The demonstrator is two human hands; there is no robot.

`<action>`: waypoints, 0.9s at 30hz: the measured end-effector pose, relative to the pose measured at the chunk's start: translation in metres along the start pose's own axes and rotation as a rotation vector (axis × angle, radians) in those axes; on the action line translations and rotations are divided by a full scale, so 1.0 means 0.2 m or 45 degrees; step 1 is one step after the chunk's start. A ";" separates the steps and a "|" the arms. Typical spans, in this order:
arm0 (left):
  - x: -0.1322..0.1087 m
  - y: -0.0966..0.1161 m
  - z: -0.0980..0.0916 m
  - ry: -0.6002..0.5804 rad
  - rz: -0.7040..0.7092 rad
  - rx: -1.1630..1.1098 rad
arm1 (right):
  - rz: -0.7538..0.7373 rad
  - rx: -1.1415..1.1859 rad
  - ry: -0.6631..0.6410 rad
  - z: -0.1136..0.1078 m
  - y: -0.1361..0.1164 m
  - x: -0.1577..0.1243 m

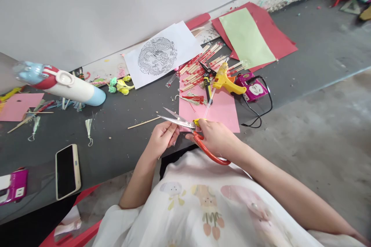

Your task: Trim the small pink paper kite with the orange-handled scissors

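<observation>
My right hand (pixel 217 137) is wrapped round the red handles of a pair of scissors (pixel 184 124). Their blades are spread apart and point left, over my left hand (pixel 165 135). That hand is closed, thumb against fingers; what it pinches is too small to make out. A tiny pale bit shows between or behind the blades. Just beyond the left hand lies a thin wooden stick (pixel 143 122). Pink paper (pixel 223 115) lies beyond the right hand, with a red-and-white tassel (pixel 194 99), pliers (pixel 208 85) and a yellow glue gun (pixel 227 81) on or across it.
Red-patterned chopsticks (pixel 197 67) lie in a heap near a dragon print (pixel 162 56). Green paper (pixel 247 36) rests on red sheets (pixel 278 42). A purple box (pixel 252 87) has a black cable. Leftward are a bottle (pixel 72 87), a white tassel (pixel 88 129) and a phone (pixel 67 171).
</observation>
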State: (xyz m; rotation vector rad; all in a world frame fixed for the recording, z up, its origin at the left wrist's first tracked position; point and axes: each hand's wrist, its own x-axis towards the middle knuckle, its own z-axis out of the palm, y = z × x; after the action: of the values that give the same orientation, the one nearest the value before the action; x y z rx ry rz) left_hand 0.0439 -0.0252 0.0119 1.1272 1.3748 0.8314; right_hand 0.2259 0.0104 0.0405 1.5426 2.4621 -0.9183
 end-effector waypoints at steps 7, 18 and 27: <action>0.00 -0.03 0.05 0.445 0.329 1.046 | 0.095 0.072 0.025 0.02 -0.03 0.01; -0.01 -0.08 0.03 0.430 0.470 1.293 | 0.034 0.173 0.084 0.07 0.00 -0.01; -0.01 -0.04 0.02 0.401 0.455 0.967 | -0.067 0.150 0.075 0.03 -0.01 -0.03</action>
State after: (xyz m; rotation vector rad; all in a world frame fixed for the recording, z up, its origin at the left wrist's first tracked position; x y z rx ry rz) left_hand 0.0462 -0.0307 0.0048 1.9289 1.8576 0.7709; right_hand 0.2265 0.0016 0.0397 1.5690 2.5431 -1.0598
